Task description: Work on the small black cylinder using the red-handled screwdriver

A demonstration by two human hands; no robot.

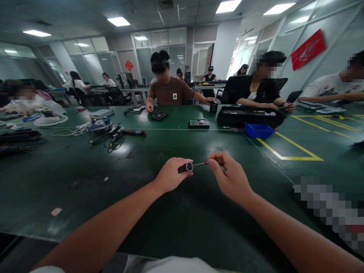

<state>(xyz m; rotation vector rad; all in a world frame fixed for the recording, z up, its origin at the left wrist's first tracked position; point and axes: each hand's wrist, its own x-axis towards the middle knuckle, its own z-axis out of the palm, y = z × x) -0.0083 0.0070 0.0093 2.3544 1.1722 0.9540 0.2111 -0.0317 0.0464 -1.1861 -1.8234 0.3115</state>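
While the left hand (172, 175) grips a dark cylinder (189, 167), the right hand (230, 175) pinches a screwdriver (206, 162) beside it.

Both my arms reach forward over the bench (199, 235), converging toward the middle. My bare left forearm (113, 220) slants in from the lower left, with a white sleeve edge (48, 270) at its near end; my bare right forearm (287, 223) slants in from the lower right. My left hand (172, 174) has its fingers extended toward the right one, thumb on the side nearer me, closed in a grip. My right hand (233, 176) is a short way off, about level with it, fingers curled inward and thumb pressed up against them in a pinch. The two hands face each other without touching. White clothing (176, 265) on my body shows between and below the forearms.
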